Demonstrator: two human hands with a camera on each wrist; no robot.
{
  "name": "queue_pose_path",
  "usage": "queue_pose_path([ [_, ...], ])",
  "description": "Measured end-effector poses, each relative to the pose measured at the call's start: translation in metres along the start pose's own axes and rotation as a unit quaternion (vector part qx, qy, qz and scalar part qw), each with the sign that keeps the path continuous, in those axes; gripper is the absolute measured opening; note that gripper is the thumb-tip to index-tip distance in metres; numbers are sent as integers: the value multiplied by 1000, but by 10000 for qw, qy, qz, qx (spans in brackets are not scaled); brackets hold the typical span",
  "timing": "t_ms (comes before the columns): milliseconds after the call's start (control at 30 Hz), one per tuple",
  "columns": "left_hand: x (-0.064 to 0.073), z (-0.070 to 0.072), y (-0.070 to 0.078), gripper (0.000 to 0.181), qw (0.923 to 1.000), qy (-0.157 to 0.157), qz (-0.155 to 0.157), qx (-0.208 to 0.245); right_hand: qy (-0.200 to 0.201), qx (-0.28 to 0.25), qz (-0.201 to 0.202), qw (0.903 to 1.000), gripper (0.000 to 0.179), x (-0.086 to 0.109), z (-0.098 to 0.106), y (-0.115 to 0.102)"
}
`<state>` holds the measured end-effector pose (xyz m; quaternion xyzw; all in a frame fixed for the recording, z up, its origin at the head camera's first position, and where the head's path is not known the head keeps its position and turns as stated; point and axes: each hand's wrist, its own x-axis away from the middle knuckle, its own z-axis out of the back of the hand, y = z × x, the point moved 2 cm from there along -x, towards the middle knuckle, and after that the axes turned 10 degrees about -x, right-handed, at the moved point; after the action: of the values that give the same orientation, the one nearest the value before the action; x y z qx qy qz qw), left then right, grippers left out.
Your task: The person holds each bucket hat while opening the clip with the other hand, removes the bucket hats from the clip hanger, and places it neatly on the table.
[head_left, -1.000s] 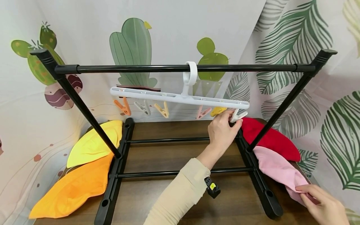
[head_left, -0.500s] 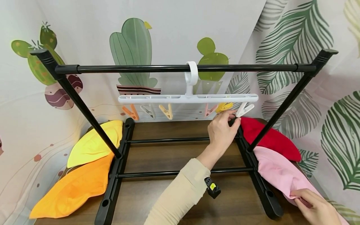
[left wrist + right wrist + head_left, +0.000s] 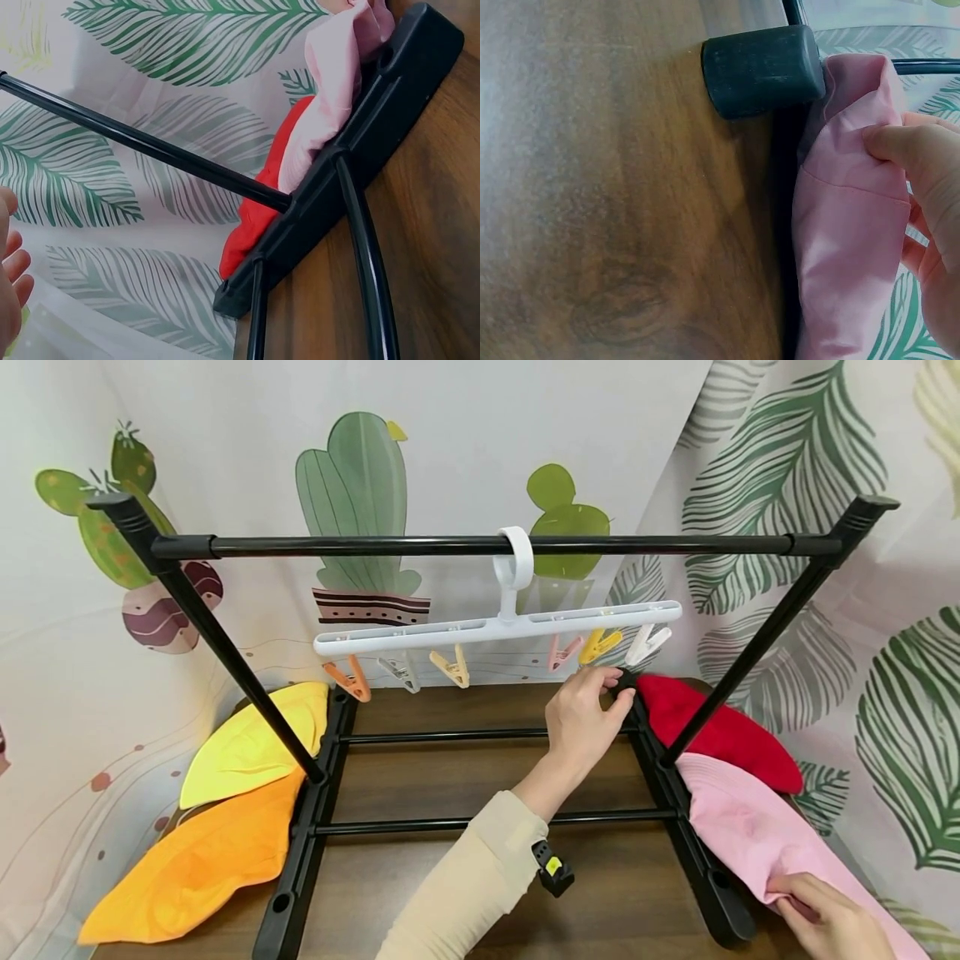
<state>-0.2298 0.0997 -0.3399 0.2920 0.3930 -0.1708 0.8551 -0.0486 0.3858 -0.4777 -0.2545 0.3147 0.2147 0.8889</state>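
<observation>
My left hand (image 3: 585, 718) hovers just below the right end of a white hanger (image 3: 420, 637), its fingers loosely bent, nothing held. Nearest to it are a yellow clip (image 3: 600, 646) and a white clip (image 3: 647, 645) on the hanger. Only a few of its fingers (image 3: 16, 264) show at the edge of the left wrist view. At the lower right, my right hand (image 3: 828, 910) pinches the edge of a folded pink cloth hat (image 3: 750, 818). In the right wrist view the thumb presses on the pink fabric (image 3: 847, 240); the fingers are partly behind it.
The hanger hooks over the top bar (image 3: 375, 547) of a black rack standing on a wooden table (image 3: 450, 885). A red hat (image 3: 720, 731) lies behind the pink one. Left of the rack lie a yellow hat (image 3: 255, 743) and an orange hat (image 3: 202, 856). A pink clip (image 3: 564, 652) and several others hang below.
My left hand has let go of the white clip and drawn slightly down and left; the hanger swung and now tilts. My right hand shifted left, still pinching the pink hat, which is spread wider.
</observation>
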Motion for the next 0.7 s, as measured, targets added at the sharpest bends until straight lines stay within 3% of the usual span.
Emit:
queue_pose_path([
  [200, 8, 3, -10, 18, 9995, -235, -216, 65, 23, -124, 263, 9996, 47, 1, -5, 4],
  [467, 19, 7, -23, 20, 9977, -481, -474, 87, -155, -409, 98, 9990, 42, 9, -13, 9],
  [700, 27, 14, -35, 20, 9953, -745, -611, -9, -197, -336, -49, 9992, 42, 12, -15, 11],
])
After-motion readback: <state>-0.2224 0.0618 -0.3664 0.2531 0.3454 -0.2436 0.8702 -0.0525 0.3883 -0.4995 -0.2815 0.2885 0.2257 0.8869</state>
